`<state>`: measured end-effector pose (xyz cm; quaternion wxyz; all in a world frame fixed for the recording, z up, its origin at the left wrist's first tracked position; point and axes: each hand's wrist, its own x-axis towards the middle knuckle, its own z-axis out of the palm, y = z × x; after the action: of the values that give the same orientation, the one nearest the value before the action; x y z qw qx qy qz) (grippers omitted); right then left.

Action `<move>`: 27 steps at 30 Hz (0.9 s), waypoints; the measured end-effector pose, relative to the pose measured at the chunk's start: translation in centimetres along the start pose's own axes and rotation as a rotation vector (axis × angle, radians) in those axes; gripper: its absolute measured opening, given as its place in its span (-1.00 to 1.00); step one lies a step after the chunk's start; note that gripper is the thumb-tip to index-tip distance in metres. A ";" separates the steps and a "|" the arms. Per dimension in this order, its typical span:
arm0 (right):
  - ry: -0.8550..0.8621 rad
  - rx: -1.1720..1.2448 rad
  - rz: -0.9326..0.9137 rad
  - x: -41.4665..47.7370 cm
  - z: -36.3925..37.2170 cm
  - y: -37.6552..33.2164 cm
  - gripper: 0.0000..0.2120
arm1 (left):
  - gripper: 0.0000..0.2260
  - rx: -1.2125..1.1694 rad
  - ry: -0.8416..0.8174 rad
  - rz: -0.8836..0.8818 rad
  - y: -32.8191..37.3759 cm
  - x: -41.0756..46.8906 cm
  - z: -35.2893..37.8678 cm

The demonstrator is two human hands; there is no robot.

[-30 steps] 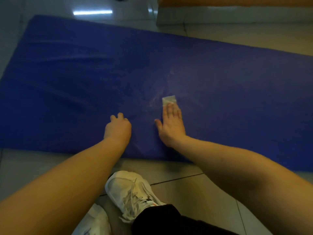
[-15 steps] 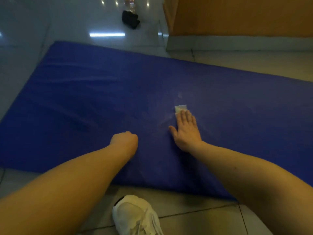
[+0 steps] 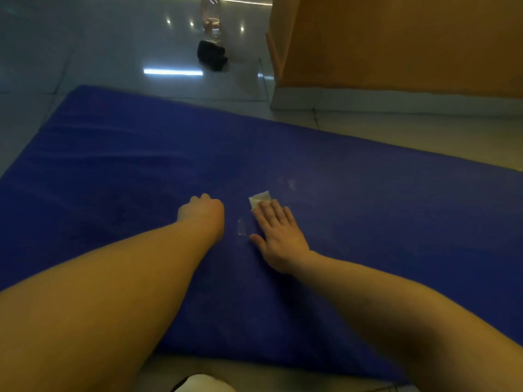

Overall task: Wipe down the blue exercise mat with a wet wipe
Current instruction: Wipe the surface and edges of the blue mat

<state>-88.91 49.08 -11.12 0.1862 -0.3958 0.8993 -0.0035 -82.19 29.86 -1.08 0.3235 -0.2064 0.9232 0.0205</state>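
Pressing the white wet wipe (image 3: 259, 198) flat onto the blue exercise mat (image 3: 113, 179), just right of the frame's centre, with the straight, unclenched fingers of the right hand (image 3: 278, 239) covering its near edge. Resting the left hand (image 3: 202, 212), clenched into a fist with nothing visible in it, on the mat just left of the wipe. Looking past the mat's far edge at a clear bottle (image 3: 210, 21) and a dark bundle (image 3: 212, 55), upper centre.
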 end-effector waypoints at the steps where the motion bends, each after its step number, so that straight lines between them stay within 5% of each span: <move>1: 0.006 0.007 0.058 0.9 -0.5 1.6 -0.26 | -0.68 -0.007 0.003 -0.007 -0.1 0.6 -0.1; 8: 0.091 0.189 0.671 6.4 -2.7 6.7 -0.19 | -0.54 -0.083 0.040 -0.066 -0.2 5.2 -0.3; 10: 0.106 0.227 0.683 8.5 -2.9 4.6 -0.20 | -0.41 -0.130 0.042 -0.080 -0.2 6.4 0.0; 13: 0.125 0.199 0.447 11.4 -3.5 0.8 -0.24 | -0.11 -0.240 0.001 -0.083 -0.2 8.0 0.0; 18: 0.070 0.074 0.177 14.5 -4.7 2.5 -0.29 | -0.04 -0.262 -0.060 -0.078 0.3 9.4 -0.1; 24: 0.113 0.212 0.682 16.6 -7.8 11.8 -0.27 | -0.02 -0.261 -0.059 -0.073 0.2 10.1 0.7; 27: 0.143 0.317 0.796 19.8 -9.0 10.7 -0.25 | -0.03 -0.246 -0.055 -0.073 0.2 10.1 0.8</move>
<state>-111.77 41.10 -10.99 0.1687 0.0164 0.9808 -0.0968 -88.95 26.48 -7.87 0.3217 -0.2772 0.8964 0.1274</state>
